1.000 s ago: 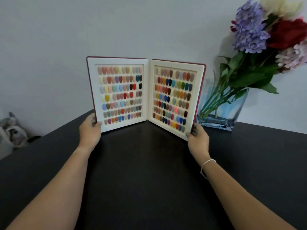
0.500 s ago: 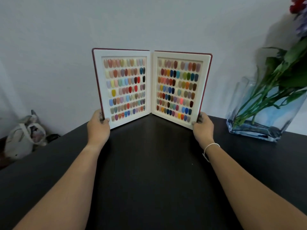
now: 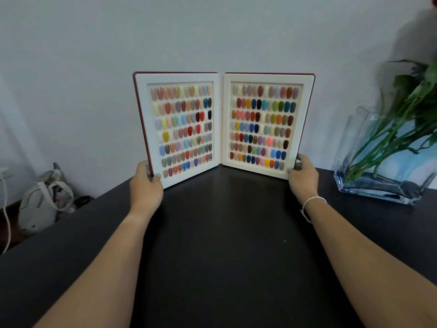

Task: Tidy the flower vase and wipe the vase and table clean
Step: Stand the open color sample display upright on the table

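Observation:
A clear glass vase (image 3: 359,147) with a little water stands on the black table (image 3: 224,245) at the far right, green flower stems (image 3: 397,129) leaning out of it; the blooms are cut off by the frame. An open nail-colour sample book (image 3: 223,125) with white pages and a dark red cover stands upright at the table's back. My left hand (image 3: 145,183) grips its lower left corner. My right hand (image 3: 302,177), a white band on the wrist, grips its lower right corner.
A pale wall runs behind the table. Past the table's left edge, lower down, sits a light fabric bag (image 3: 40,202), with a white cord (image 3: 6,209) and a wall socket (image 3: 4,172) at the far left.
The sample book has been moved left along the back of the table, away from the vase, with both hands on it. The view has swung left, so the blooms have left the frame.

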`<state>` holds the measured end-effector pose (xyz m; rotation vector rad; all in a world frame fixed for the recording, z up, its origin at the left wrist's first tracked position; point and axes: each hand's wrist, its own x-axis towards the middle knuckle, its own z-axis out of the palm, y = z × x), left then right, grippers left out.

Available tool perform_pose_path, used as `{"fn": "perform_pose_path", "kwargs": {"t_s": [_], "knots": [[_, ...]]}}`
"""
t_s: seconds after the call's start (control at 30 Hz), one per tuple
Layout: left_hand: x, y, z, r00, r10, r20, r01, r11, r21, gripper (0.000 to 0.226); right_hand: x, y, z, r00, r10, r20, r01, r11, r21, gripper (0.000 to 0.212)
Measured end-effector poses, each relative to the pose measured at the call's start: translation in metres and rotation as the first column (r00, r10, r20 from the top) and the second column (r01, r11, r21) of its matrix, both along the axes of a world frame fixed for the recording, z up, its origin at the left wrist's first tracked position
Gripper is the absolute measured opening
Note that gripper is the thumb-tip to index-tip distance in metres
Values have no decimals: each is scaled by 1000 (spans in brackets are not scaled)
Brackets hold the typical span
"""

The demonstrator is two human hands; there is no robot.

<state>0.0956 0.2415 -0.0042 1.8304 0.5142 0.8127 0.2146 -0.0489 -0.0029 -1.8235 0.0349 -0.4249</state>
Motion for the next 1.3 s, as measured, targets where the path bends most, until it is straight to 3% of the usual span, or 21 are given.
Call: {"fn": "perform_pose_path", "kwargs": {"t_s": [1.3], "knots": [[-2, -3, -2, 999, 9, 34, -8, 1000, -31, 37, -4, -4, 1, 999, 2, -53, 0, 1000, 23, 49]]}}
